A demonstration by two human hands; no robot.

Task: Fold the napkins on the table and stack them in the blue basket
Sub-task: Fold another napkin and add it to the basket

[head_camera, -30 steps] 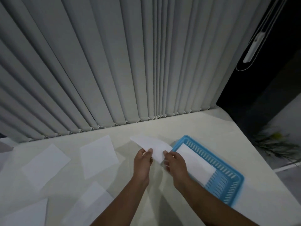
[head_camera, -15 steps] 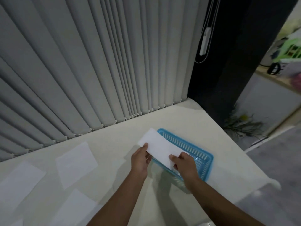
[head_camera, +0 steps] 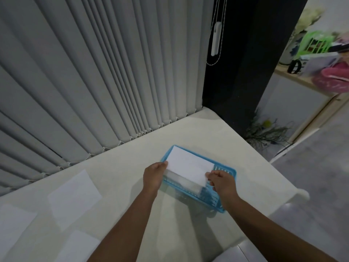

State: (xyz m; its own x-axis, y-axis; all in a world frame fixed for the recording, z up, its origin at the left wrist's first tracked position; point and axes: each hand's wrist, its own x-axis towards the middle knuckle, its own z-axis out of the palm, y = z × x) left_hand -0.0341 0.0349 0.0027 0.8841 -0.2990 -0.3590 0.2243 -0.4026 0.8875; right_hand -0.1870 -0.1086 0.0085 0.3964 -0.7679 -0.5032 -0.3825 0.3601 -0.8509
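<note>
Folded napkin (head_camera: 189, 168) now right over blue basket (head_camera: 229, 172); one second ago it was off basket's 9 o'clock side. My left hand (head_camera: 153, 177) pinches left end, my right hand (head_camera: 222, 183) pinches right end. Next, I think: lay it in, let go. Flat napkins (head_camera: 72, 197) wait on tabletop (head_camera: 132, 186), 8 o'clock.

Folded napkin (head_camera: 188, 167) is travelling right: a second ago it was left of the blue basket (head_camera: 229, 172), now it is hanging flat over the basket, along its length. Left hand (head_camera: 153, 177) and right hand (head_camera: 222, 183) are moving right with it, pinching its two ends. Stacked napkin (head_camera: 181, 181) inside is getting covered, only its near strip showing.
</note>
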